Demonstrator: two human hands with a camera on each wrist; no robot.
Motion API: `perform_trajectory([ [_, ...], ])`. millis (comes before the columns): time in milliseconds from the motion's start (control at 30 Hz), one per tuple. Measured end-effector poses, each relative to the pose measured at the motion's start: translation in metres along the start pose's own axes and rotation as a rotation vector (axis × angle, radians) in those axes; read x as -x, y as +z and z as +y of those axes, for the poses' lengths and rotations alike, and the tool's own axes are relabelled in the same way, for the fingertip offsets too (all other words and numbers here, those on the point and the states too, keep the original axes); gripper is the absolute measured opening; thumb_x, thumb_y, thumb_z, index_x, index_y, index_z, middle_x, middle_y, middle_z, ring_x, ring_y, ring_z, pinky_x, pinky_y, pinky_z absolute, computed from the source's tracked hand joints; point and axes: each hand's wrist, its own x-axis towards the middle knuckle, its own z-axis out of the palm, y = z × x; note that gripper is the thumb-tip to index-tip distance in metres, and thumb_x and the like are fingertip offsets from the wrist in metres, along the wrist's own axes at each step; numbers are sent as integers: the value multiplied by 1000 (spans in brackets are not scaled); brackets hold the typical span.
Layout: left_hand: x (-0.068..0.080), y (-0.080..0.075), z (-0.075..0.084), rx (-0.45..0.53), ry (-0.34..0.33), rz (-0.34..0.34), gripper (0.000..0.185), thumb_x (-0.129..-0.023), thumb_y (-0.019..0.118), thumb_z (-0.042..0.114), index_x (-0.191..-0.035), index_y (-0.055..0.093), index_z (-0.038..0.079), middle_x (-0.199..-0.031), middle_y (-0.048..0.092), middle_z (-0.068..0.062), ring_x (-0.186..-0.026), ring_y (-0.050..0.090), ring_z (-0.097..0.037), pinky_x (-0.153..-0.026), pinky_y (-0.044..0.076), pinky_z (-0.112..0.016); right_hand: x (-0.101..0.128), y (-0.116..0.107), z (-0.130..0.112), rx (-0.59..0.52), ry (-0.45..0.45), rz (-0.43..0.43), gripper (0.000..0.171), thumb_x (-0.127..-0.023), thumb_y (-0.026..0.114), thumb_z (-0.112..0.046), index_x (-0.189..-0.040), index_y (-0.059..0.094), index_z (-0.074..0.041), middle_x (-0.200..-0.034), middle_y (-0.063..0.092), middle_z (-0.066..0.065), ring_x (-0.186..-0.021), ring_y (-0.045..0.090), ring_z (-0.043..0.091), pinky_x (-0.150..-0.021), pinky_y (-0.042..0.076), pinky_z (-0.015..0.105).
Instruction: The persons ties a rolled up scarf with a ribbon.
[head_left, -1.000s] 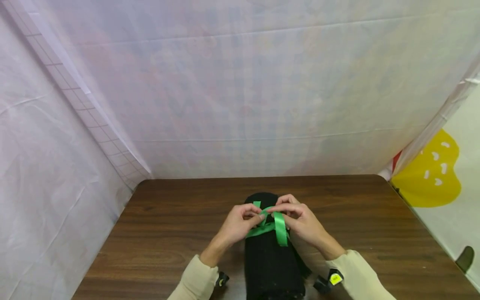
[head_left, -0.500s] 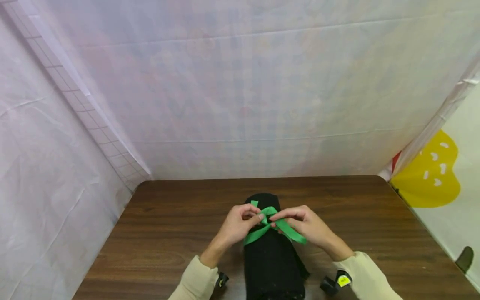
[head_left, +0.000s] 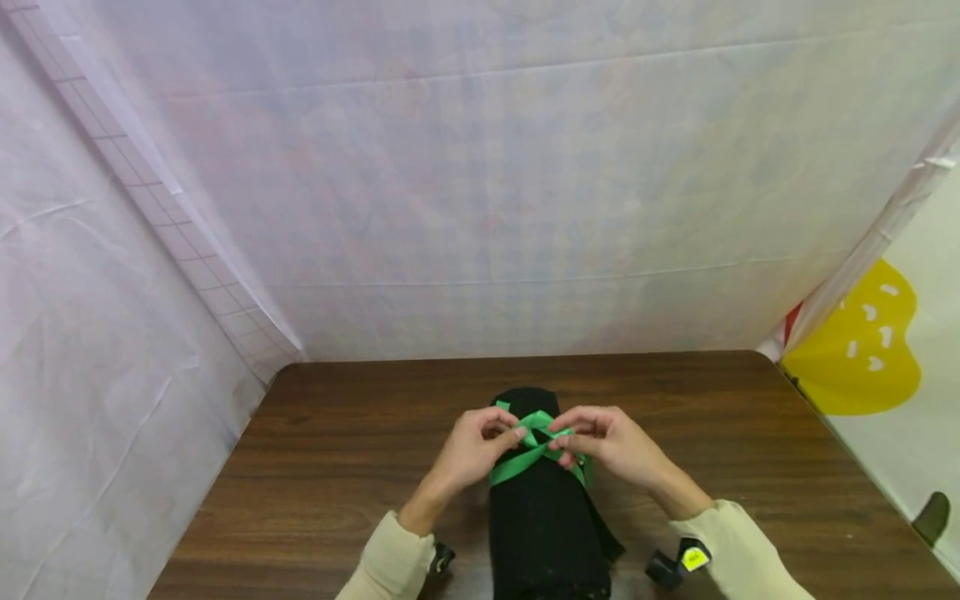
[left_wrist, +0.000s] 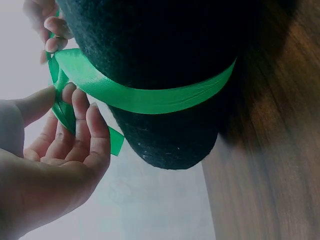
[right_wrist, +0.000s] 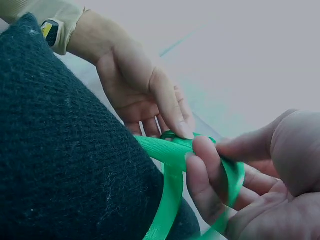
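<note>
From the head view I see the rolled black cloth (head_left: 545, 508) at bottom centre on the wooden table (head_left: 337, 467); my left hand (head_left: 471, 454) and right hand (head_left: 611, 446) both pinch the green ribbon (head_left: 534, 442) atop it; the loose tail that trailed right half a second ago is now drawn in, so I judge the knot is tightening. Left wrist view: ribbon (left_wrist: 150, 97) bands the roll across the middle, fingers (left_wrist: 82, 130) curled on a strand at left. Right wrist view: fingers (right_wrist: 210, 175) pinch the ribbon (right_wrist: 172, 165) at centre right.
</note>
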Motion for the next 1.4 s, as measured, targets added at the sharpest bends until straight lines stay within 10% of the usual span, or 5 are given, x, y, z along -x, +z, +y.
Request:
perform_trajectory([
  [200, 1, -3, -1, -39, 13, 3, 12, -93, 71, 22, -95, 72, 10, -87, 73, -2, -74, 66, -14, -64, 51, -23, 0, 0, -5, 22, 34, 39, 21, -99, 57, -6, -113, 50, 9, -95, 73, 15, -66, 59, 8, -52, 45, 21],
  [700, 3, -16, 2, -162, -38, -130, 43, -105, 50, 34, -79, 67, 4, -62, 47, 3, -54, 39, -8, -53, 36, -22, -1, 2, -6, 126, 32, 40, 18, -99, 60, -11, -108, 58, 5, -91, 71, 23, -88, 71, 28, -74, 53, 26],
  [1133, 5, -22, 2, -81, -50, -309, 17, -102, 56, 24, -96, 67, 12, -93, 70, 0, -81, 58, -11, -71, 47, -25, -1, 3, -5, 171, 19, 35, 14, -98, 62, -14, -104, 62, -1, -91, 72, 20, -85, 69, 29, -62, 49, 25],
  [1400, 7, -28, 2, -79, -44, -310, 12, -101, 59, 24, -95, 65, 15, -81, 64, 3, -70, 55, -9, -63, 45, -23, -2, 2, -5, 162, -9, 40, 14, -98, 63, -12, -104, 62, 0, -90, 72, 20, -86, 70, 27, -66, 51, 25],
])
